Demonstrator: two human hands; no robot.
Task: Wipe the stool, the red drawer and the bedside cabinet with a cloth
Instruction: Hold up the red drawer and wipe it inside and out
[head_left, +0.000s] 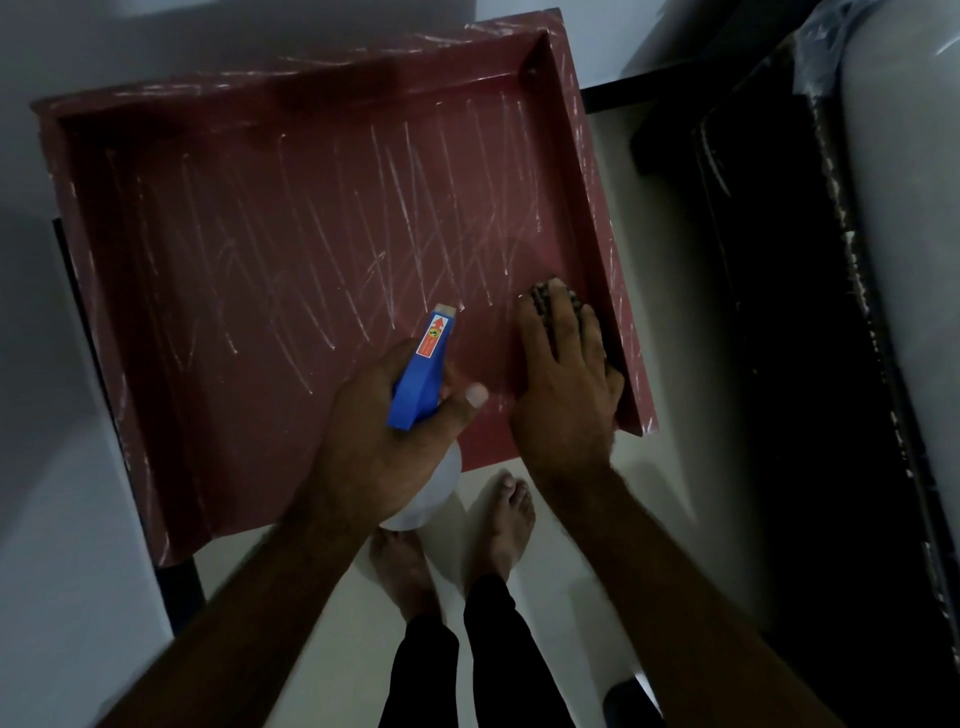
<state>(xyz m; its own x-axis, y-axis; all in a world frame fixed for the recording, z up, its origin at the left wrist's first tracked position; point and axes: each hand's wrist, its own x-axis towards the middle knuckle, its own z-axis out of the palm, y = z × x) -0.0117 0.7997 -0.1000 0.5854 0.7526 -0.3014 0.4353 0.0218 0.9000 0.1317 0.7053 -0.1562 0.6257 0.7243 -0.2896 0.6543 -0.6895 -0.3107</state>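
The red drawer (260, 234) is seen from above, lying open side up in the middle of the view. Its floor is marked all over with pale, slanting streaks. It is carried on a black frame (179, 587), of which a leg shows at the near left corner and an edge along the left side.

A dark patterned cloth (543, 299) is pressed against the drawer floor, just beside the right wall and toward the near end. It is covered by the right hand (566, 384), which is laid flat on it. The fingers (530, 332) are held straight and slightly spread, and only the far end of the cloth shows beyond them.

A spray bottle (423, 374) with a blue head and a pale body is held over the near part of the drawer by the left hand (374, 447), just left of the right hand. The neck is wrapped by curled fingers, the thumb is stretched out to the right, and the nozzle is pointed away, toward the far side.

Two bare feet (498, 519) in dark trouser legs are seen on the pale floor (649, 519) below the near edge. A dark piece of furniture (779, 364) stands to the right, apart from the drawer.
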